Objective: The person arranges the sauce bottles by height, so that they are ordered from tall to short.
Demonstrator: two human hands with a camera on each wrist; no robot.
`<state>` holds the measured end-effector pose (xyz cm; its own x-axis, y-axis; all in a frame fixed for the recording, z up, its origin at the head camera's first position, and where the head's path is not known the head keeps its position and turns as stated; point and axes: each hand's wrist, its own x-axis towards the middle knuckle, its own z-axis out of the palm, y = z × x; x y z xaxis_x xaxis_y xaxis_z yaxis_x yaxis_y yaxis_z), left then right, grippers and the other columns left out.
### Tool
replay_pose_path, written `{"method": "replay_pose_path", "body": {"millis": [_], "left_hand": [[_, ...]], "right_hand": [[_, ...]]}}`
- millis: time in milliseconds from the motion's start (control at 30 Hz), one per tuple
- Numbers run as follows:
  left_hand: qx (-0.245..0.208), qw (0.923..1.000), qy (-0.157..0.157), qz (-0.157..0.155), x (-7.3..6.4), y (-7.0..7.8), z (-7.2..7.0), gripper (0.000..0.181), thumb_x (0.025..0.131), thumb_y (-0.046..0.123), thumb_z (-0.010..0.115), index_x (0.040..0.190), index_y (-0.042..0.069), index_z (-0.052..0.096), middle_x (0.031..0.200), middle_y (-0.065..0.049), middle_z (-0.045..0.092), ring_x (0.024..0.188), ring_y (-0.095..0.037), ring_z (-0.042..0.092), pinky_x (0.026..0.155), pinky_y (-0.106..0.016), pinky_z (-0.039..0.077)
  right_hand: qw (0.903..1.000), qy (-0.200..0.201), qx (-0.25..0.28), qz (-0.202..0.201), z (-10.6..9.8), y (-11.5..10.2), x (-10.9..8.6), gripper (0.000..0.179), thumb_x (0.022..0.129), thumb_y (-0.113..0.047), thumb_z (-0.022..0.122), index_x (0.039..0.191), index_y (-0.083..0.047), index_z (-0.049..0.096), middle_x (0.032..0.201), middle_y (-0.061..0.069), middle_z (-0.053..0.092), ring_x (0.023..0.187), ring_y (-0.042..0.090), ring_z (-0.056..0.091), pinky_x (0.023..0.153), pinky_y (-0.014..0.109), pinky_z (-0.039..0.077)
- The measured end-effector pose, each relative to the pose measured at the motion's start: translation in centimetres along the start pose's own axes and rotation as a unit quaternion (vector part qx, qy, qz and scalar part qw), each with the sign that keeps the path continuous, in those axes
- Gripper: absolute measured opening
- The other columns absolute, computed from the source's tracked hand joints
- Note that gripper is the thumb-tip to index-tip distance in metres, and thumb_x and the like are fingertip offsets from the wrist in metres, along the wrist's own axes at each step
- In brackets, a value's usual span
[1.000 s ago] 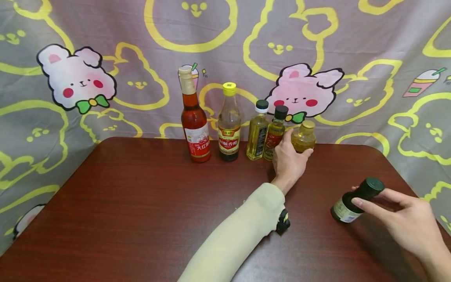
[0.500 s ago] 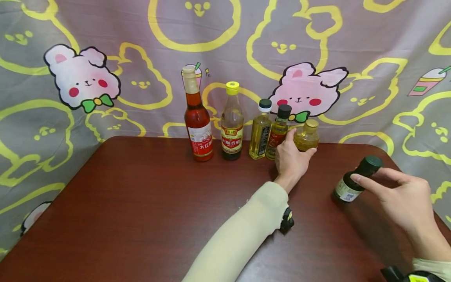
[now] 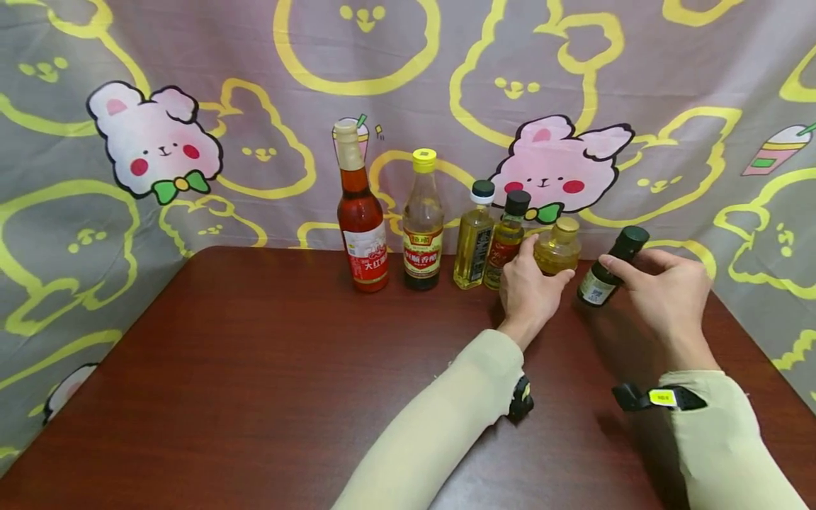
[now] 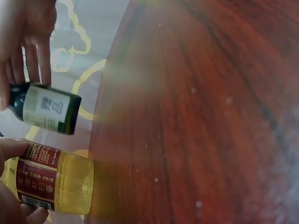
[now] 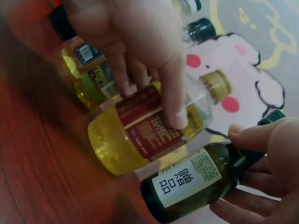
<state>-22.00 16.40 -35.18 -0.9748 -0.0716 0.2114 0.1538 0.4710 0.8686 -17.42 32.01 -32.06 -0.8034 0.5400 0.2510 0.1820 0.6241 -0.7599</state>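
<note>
My left hand [image 3: 529, 287] is wrapped around a small bottle of yellow oil [image 3: 557, 248] with a gold cap, near the table's back edge. A maroon label shows on this oil bottle [image 5: 107, 144] in the right wrist view, with my fingers across it. By the neck, my right hand [image 3: 672, 290] holds a small dark green bottle [image 3: 597, 287], its green cap uppermost. Just to the right of the oil bottle, it leans slightly. In the left wrist view the green bottle's [image 4: 46, 109] base stops a little short of the tabletop.
Along the back of the brown table [image 3: 287, 368] stand a tall red bottle [image 3: 363, 234], a yellow-capped vinegar bottle [image 3: 423, 234], and two oil bottles, one square [image 3: 472, 248] and one black-capped [image 3: 506, 248]. A patterned curtain [image 3: 242, 42] hangs directly behind.
My right hand has carried the dark green bottle back and to the left, from the table's right side to beside the oil bottle. My left hand keeps its grip in the same place.
</note>
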Motion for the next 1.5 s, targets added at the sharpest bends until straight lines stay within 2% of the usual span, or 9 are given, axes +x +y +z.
{"method": "replay_pose_path", "body": {"millis": [133,333,467,567,600,833,1067,1333,1500], "left_hand": [[0.010,0.9999,0.003,0.003,0.0,0.0,0.1,0.072,0.086,0.043,0.090,0.149,0.033,0.057,0.130,0.003,0.077,0.115,-0.018,0.074,0.095,-0.035,0.062],[0.007,1.0000,-0.001,0.003,0.0,0.0,0.0,0.072,0.086,0.042,0.089,0.150,0.032,0.057,0.131,0.003,0.076,0.116,-0.018,0.074,0.096,-0.035,0.062],[0.006,1.0000,-0.001,0.002,0.0,0.0,0.1,0.072,0.086,0.043,0.089,0.150,0.032,0.057,0.132,0.003,0.076,0.117,-0.018,0.074,0.097,-0.036,0.062],[0.007,1.0000,0.000,0.003,-0.1,0.0,0.1,0.072,0.086,0.043,0.089,0.150,0.032,0.057,0.132,0.003,0.076,0.117,-0.018,0.074,0.098,-0.037,0.062],[0.007,1.0000,0.000,0.004,-0.1,0.0,0.1,0.072,0.086,0.043,0.089,0.150,0.032,0.057,0.133,0.003,0.076,0.117,-0.018,0.074,0.098,-0.037,0.062],[0.001,1.0000,-0.003,0.006,-0.4,0.0,0.2,0.071,0.085,0.043,0.090,0.148,0.032,0.059,0.131,0.003,0.076,0.116,-0.017,0.074,0.098,-0.036,0.062],[-0.008,0.9999,0.000,0.007,-0.3,-0.1,-0.1,0.071,0.086,0.041,0.089,0.149,0.031,0.058,0.133,0.003,0.075,0.118,-0.017,0.074,0.098,-0.036,0.062],[-0.001,1.0000,-0.002,0.005,-0.3,-0.1,0.0,0.073,0.086,0.042,0.089,0.151,0.032,0.057,0.134,0.003,0.075,0.117,-0.018,0.074,0.096,-0.036,0.062],[0.006,1.0000,0.000,0.004,-0.4,-0.1,0.1,0.073,0.087,0.043,0.089,0.151,0.031,0.056,0.136,0.003,0.074,0.118,-0.019,0.073,0.096,-0.036,0.062]], "right_hand": [[0.9988,-0.016,0.022,0.040,1.2,0.4,0.8,0.064,0.086,-0.058,0.083,0.129,-0.011,0.077,0.068,-0.041,0.051,0.095,-0.003,0.049,0.081,0.024,0.040],[0.9986,-0.020,0.009,0.047,2.2,1.0,1.0,0.062,0.085,-0.060,0.082,0.127,-0.015,0.079,0.074,-0.035,0.053,0.105,0.007,0.053,0.081,0.025,0.041],[0.9993,-0.023,-0.007,0.028,2.4,1.2,1.0,0.062,0.087,-0.061,0.080,0.128,-0.014,0.078,0.099,-0.009,0.076,0.116,0.020,0.057,0.082,0.028,0.041],[0.9993,-0.030,-0.016,0.015,2.4,1.2,0.7,0.064,0.090,-0.060,0.077,0.132,-0.012,0.075,0.126,0.015,0.075,0.128,0.032,0.057,0.083,0.032,0.041],[0.9993,-0.030,-0.019,0.012,2.5,1.3,0.6,0.064,0.091,-0.060,0.076,0.133,-0.011,0.074,0.130,0.019,0.074,0.129,0.035,0.057,0.083,0.033,0.042],[0.9996,-0.010,-0.026,-0.009,2.6,1.7,-0.1,0.060,0.094,-0.055,0.076,0.133,-0.008,0.074,0.129,0.020,0.075,0.129,0.041,0.060,0.084,0.036,0.041],[0.9992,-0.002,-0.025,-0.031,2.9,1.8,0.0,0.059,0.095,-0.051,0.077,0.132,-0.005,0.074,0.127,0.022,0.075,0.128,0.043,0.061,0.101,0.053,0.043],[0.9985,0.010,-0.034,-0.041,2.9,1.9,-0.2,0.056,0.095,-0.050,0.078,0.129,-0.006,0.076,0.123,0.023,0.076,0.123,0.044,0.063,0.086,0.042,0.042],[0.9982,0.010,-0.040,-0.044,2.9,2.0,-0.3,0.057,0.095,-0.051,0.077,0.129,-0.005,0.076,0.123,0.024,0.076,0.122,0.045,0.063,0.083,0.041,0.041]]}}
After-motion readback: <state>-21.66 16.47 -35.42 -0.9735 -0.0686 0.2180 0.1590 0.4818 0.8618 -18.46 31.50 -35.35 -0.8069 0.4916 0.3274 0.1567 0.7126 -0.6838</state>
